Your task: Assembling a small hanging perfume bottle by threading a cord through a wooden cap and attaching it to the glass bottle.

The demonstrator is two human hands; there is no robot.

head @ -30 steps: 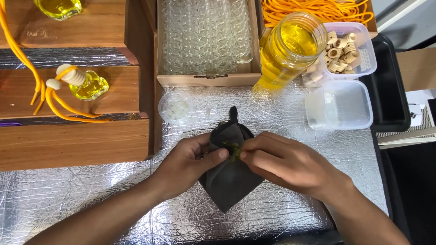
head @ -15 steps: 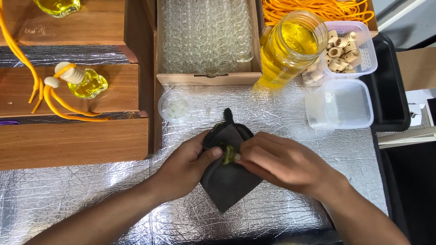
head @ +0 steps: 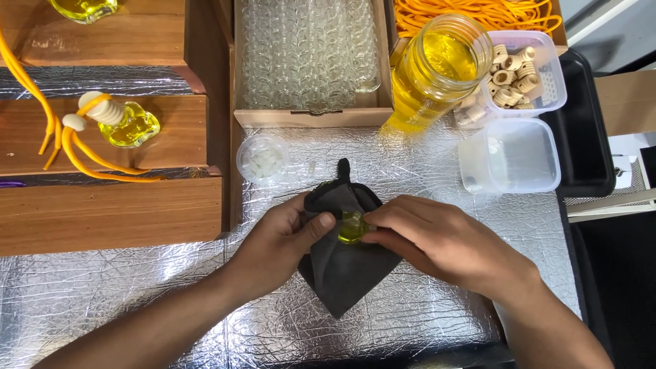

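**Both hands on a dark cloth and a small yellow bottle**

The left hand [head: 283, 239] gripped a dark grey cloth [head: 342, 263] on the crinkled silver foil table cover [head: 137, 307]. The right hand [head: 437, 239] pinched a small glass bottle of yellow liquid [head: 351, 227] against the cloth. At one o'clock stood a large glass jar of yellow liquid [head: 437, 72]; at eleven, a small round clear tub [head: 262, 158].

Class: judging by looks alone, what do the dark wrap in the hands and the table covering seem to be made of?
Dark cloth: probably soft matte fabric, perhaps microfibre; it folds limply and shows no shine. Table covering: likely metallic foil sheet, silvery, crinkled, reflecting light in patches.
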